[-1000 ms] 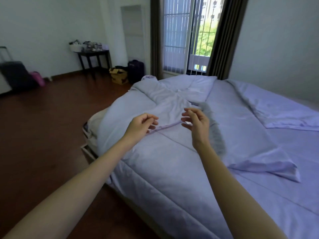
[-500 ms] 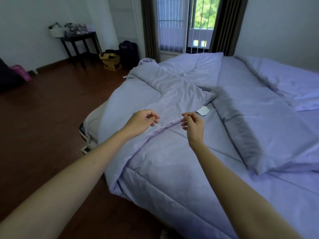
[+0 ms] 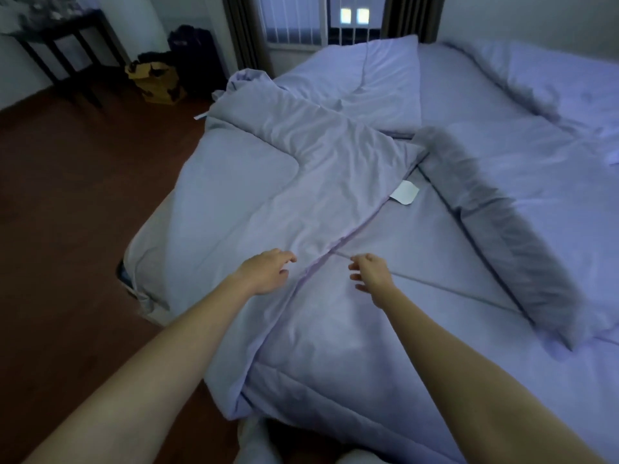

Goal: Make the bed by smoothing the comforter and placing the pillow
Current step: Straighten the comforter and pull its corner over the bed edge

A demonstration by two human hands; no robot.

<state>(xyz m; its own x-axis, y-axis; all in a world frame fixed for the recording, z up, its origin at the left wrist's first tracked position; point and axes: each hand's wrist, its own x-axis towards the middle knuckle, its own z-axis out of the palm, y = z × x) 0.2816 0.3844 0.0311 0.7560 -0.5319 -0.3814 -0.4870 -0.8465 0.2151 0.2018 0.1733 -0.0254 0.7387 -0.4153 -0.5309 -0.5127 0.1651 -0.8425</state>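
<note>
view: just the one head cam, wide-angle
spot: standing at the near edge of the bed (image 3: 147,252)
facing: forward and down, across the comforter (image 3: 301,182) toward the window (image 3: 294,25)
closeness: pretty tight, forearms (image 3: 167,346) come in from the bottom, left hand (image 3: 264,271) and right hand (image 3: 372,272) around mid-frame

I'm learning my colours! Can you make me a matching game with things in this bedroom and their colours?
Things:
1. tag
2. floor
3. side table
4. comforter

Colours:
A. lavender
B. white
C. black
D. reddish brown

Pairs: 1-B, 2-D, 3-C, 4-A
</note>
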